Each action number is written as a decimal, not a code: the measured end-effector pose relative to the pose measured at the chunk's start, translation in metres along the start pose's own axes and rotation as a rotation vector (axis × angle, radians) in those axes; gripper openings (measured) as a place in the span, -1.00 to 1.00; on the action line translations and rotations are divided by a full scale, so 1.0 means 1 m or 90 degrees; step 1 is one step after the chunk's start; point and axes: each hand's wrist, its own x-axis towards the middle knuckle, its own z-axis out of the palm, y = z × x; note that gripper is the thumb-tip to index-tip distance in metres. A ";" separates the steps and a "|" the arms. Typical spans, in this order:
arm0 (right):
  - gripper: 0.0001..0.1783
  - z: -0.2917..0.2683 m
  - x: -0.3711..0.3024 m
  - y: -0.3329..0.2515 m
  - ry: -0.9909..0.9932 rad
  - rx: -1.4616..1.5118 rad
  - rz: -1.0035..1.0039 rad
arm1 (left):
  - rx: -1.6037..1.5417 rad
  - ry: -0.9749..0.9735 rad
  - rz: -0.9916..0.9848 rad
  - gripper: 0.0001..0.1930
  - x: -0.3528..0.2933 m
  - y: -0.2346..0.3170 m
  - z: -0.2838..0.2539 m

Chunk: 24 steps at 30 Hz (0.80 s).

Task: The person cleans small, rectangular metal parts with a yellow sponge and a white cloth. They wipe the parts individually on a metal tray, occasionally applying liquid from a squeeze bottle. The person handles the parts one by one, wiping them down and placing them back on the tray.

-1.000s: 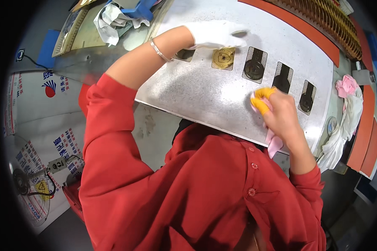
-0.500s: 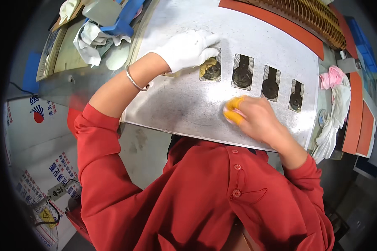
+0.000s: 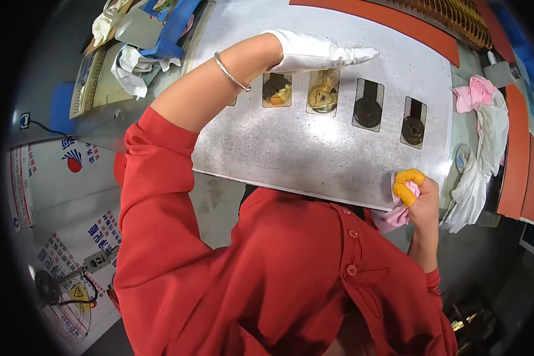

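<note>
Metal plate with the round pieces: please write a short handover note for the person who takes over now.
Left hand: white glove, flat on the metal plate just above the gold medallion.
Right hand: yellow caps on its fingers, holding a pink cloth at the plate's near right edge.
Four mesh-lined slots hold round pieces: two brassy, two dark discs.
Done or left: cannot tell from this view.

White-gloved left hand (image 3: 317, 53) flat on metal plate (image 3: 314, 148) at 12 o'clock; right hand (image 3: 418, 199) gripping pink cloth (image 3: 394, 216) at 4 o'clock.
</note>
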 end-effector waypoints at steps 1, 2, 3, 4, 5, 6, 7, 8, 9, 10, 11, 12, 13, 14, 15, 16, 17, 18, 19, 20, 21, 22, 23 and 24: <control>-0.91 -0.002 0.000 0.004 0.004 0.001 -0.017 | -0.005 0.004 0.008 -0.28 0.004 -0.002 0.001; -0.91 -0.004 0.000 0.007 0.001 0.004 -0.018 | -0.010 0.008 0.014 -0.29 0.005 -0.003 0.001; -0.91 -0.005 0.000 0.012 -0.002 0.008 -0.018 | -0.015 0.010 0.020 -0.30 0.007 -0.006 0.002; -0.91 -0.006 0.001 0.014 -0.005 0.011 -0.019 | -0.022 0.010 0.026 -0.31 0.009 -0.008 0.002; -0.91 -0.006 0.001 0.015 -0.009 0.020 -0.030 | -0.026 0.011 0.031 -0.32 0.011 -0.010 0.002; -0.91 -0.006 0.001 0.015 -0.011 0.027 -0.038 | -0.035 0.009 0.037 -0.33 0.012 -0.012 0.003; -0.91 -0.005 0.001 0.015 -0.013 0.034 -0.047 | -0.041 0.009 0.042 -0.34 0.014 -0.015 0.002; -0.91 -0.005 0.001 0.015 -0.021 0.047 -0.043 | -0.045 0.007 0.045 -0.35 0.015 -0.017 0.002; -0.91 -0.006 0.002 0.013 -0.028 0.058 -0.039 | -0.052 0.006 0.052 -0.36 0.017 -0.018 0.002; -0.91 -0.006 0.002 0.013 -0.034 0.069 -0.035 | -0.060 0.005 0.054 -0.37 0.018 -0.021 0.002; -0.91 -0.005 0.003 0.012 -0.031 0.065 -0.042 | -0.064 0.004 0.059 -0.38 0.020 -0.022 0.003; -0.92 -0.005 0.002 0.012 -0.030 0.060 -0.046 | -0.069 0.005 0.064 -0.39 0.021 -0.024 0.005; -0.92 -0.005 0.002 0.012 -0.028 0.054 -0.049 | -0.075 0.007 0.071 -0.40 0.022 -0.027 0.005; -0.91 -0.005 0.003 0.012 -0.029 0.054 -0.052 | -0.081 0.007 0.076 -0.41 0.024 -0.029 0.006; -0.91 -0.005 0.003 0.012 -0.032 0.055 -0.053 | -0.085 0.010 0.081 -0.41 0.025 -0.031 0.007; -0.91 -0.006 0.003 0.013 -0.035 0.055 -0.055 | -0.091 0.014 0.084 -0.42 0.027 -0.034 0.008; -0.91 -0.006 0.003 0.014 -0.038 0.050 -0.057 | -0.095 0.016 0.087 -0.43 0.027 -0.036 0.010; -0.90 -0.006 0.004 0.015 -0.038 0.045 -0.062 | -0.097 0.021 0.089 -0.44 0.028 -0.037 0.008; -0.90 -0.007 0.004 0.016 -0.038 0.040 -0.067 | -0.098 0.022 0.089 -0.44 0.028 -0.038 0.008; -0.90 -0.006 0.003 0.016 -0.040 0.045 -0.068 | -0.093 0.025 0.083 -0.43 0.026 -0.036 0.009; -0.89 -0.006 0.003 0.016 -0.039 0.051 -0.071 | -0.086 0.028 0.079 -0.42 0.025 -0.033 0.008; -0.89 -0.005 0.003 0.016 -0.039 0.057 -0.075 | -0.080 0.031 0.073 -0.42 0.024 -0.030 0.006; -0.89 -0.005 0.003 0.016 -0.041 0.064 -0.071 | -0.073 0.035 0.067 -0.41 0.023 -0.026 0.006; -0.89 -0.005 0.003 0.016 -0.044 0.071 -0.066 | -0.069 0.040 0.061 -0.40 0.021 -0.021 0.006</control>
